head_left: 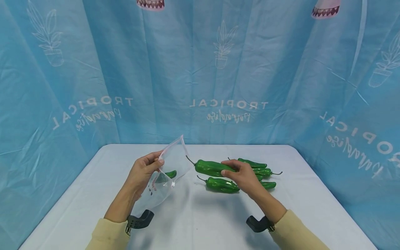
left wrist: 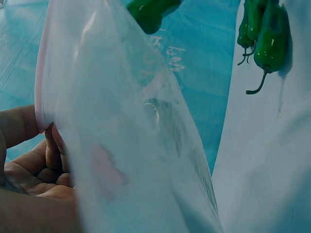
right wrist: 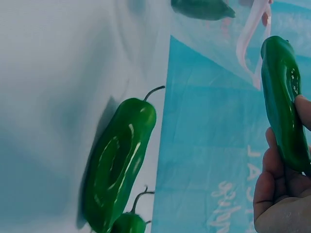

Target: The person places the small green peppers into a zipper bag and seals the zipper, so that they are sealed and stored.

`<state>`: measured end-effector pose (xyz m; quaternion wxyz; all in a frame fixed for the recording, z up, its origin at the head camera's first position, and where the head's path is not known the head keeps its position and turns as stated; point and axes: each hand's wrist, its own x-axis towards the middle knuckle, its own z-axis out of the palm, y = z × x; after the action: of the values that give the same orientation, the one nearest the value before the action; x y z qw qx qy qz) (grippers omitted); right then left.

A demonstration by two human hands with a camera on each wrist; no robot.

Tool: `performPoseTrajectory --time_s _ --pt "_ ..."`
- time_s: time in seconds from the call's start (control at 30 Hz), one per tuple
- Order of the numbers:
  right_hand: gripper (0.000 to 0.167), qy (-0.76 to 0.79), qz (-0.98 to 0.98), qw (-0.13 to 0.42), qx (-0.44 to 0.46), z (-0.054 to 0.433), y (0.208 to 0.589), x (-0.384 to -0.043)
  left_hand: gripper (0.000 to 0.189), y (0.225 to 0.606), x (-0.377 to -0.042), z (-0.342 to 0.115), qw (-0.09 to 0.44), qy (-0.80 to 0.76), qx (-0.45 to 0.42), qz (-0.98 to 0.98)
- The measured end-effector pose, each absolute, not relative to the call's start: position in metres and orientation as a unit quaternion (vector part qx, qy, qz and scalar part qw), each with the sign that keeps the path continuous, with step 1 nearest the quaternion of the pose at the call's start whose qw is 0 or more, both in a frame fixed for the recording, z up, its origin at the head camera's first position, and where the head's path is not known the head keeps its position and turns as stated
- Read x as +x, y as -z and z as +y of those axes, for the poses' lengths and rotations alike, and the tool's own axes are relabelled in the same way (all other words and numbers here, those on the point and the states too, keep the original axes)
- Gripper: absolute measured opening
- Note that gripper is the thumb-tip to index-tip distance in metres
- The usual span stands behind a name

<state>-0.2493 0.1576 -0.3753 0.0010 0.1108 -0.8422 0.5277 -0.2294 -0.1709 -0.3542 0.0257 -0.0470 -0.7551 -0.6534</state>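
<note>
Against a blue curtain [head_left: 200,80], over a white table [head_left: 200,225], head view: pinches a clear bag [head_left: 157,196] by its rim [head_left: 171,143] with the left hand [head_left: 146,169], grips a green pepper [head_left: 207,168] in the right hand [head_left: 242,176], aloft and stem-first near the bag. Could snag the long stem [head_left: 190,160] on the rim, owing to limp plastic held from one side. Left wrist: shows the bag thin, cloudy, creased. Right wrist: shows the gripped pepper glossy, deep green, gently curved.

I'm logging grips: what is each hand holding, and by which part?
Left hand: the clear bag, pinched at its pink zip edge. Right hand: a green pepper, gripped toward the end opposite its stem.
</note>
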Motion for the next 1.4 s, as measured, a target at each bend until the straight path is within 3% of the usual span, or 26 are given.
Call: performPoseTrajectory --time_s 0.9,1.4 --pt "0.030 -0.494 -0.860 0.008 0.131 0.111 0.367 -0.269 0.043 0.354 -0.228 -0.170 0.032 0.650 -0.030 -0.759" --pt "0.035 -0.538 -0.830 -0.001 0.150 0.083 0.373 -0.281 0.042 0.355 -0.230 -0.169 0.032 0.645 -0.029 -0.763"
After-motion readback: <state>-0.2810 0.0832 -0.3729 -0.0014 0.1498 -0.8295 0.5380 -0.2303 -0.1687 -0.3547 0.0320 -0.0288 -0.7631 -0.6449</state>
